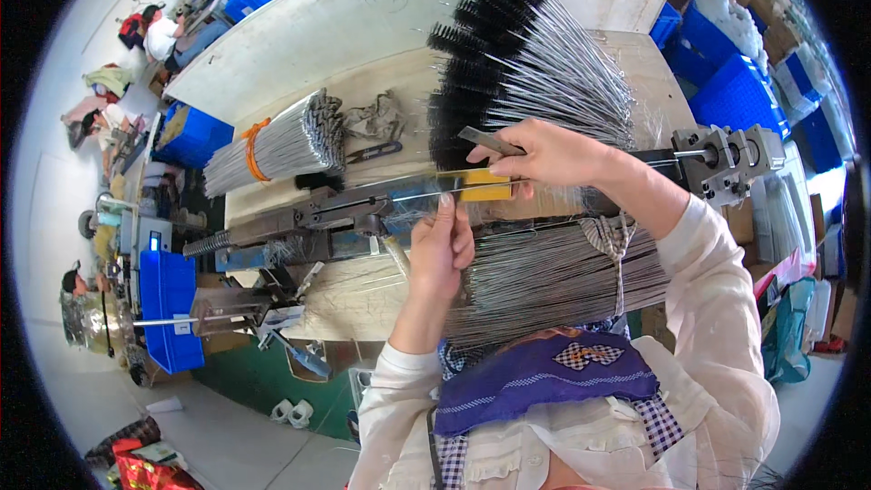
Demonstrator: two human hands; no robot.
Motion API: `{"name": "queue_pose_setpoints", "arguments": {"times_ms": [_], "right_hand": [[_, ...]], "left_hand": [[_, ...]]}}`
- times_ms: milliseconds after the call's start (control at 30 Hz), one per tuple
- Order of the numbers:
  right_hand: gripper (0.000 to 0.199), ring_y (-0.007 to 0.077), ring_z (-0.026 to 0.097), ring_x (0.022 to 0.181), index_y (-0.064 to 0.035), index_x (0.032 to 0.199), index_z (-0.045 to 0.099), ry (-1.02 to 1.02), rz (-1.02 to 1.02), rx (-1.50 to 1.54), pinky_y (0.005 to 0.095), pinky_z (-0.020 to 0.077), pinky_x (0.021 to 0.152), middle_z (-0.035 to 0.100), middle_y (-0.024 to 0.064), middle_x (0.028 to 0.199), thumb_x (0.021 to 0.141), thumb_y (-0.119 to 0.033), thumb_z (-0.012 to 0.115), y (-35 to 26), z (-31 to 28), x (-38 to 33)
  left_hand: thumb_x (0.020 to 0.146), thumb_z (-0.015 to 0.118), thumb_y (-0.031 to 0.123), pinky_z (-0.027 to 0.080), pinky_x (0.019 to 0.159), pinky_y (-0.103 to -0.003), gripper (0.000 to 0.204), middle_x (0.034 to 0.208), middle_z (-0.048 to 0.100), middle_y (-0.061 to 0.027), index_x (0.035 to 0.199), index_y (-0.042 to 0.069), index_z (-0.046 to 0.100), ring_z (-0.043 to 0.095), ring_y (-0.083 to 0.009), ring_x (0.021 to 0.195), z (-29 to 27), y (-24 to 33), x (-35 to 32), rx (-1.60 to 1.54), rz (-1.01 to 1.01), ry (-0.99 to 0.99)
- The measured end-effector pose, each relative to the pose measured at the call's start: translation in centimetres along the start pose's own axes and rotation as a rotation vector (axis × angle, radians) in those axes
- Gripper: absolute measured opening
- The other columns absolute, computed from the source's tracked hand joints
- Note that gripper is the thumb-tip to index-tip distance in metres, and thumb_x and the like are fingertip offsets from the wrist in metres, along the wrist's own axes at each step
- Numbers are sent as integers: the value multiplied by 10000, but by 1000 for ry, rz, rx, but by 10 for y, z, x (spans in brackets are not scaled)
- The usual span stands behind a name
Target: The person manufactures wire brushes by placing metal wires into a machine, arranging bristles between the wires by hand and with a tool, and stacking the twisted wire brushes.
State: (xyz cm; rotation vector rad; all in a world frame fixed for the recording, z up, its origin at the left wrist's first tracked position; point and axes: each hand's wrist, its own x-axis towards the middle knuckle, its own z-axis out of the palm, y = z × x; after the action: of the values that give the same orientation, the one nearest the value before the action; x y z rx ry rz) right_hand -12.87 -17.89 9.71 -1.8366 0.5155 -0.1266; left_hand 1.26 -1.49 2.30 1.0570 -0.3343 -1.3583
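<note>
My right hand is closed around a flat grey metal strip, whose end sticks out to the left. Just below and left of it, my left hand pinches a thin metal wire between thumb and fingers. This wire runs along a long metal machine lying across the bench. A yellow block sits behind the wire. Beyond my hands a fanned pile of black-bristled wire brushes rests on the bench, its silvery stems pointing right.
Nearest me lies a thick bundle of straight wires. An orange-tied wire bundle and dark scissors lie at the back left. Metal clamping blocks stand at the right end. Blue bins flank the bench; people work at far left.
</note>
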Motion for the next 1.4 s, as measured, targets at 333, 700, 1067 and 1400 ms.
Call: {"name": "queue_pose_setpoints", "arguments": {"times_ms": [333,700,1067,1400], "right_hand": [[291,148,659,627,73,1164,573,-93,65,-274,292,536,617,668,133,879,920,-79,528,5,11,29],[304,194,673,643,66,1162,582,-86,-31,-133,316,534,621,659,167,922,903,-89,542,8,17,23],[281,235,672,638,53,1106,621,-28,-248,-242,350,530,629,648,181,917,879,-98,557,14,14,17],[261,85,576,560,35,1139,624,-185,56,35,236,489,551,591,24,749,935,-107,545,6,-4,24]], "left_hand": [[996,468,399,225,353,-233,353,517,347,39,794,115,522,284,-76,372,2,3,3,-18,-41,-29],[1000,455,407,229,351,-230,363,525,332,42,804,103,489,283,-73,370,0,4,0,-27,-66,-24],[994,466,412,226,349,-230,374,507,340,35,793,98,499,287,-79,361,9,4,-3,12,-77,-4],[972,522,398,320,384,-213,381,575,481,-7,905,23,552,412,-85,411,6,-2,-17,451,93,-74]]}}
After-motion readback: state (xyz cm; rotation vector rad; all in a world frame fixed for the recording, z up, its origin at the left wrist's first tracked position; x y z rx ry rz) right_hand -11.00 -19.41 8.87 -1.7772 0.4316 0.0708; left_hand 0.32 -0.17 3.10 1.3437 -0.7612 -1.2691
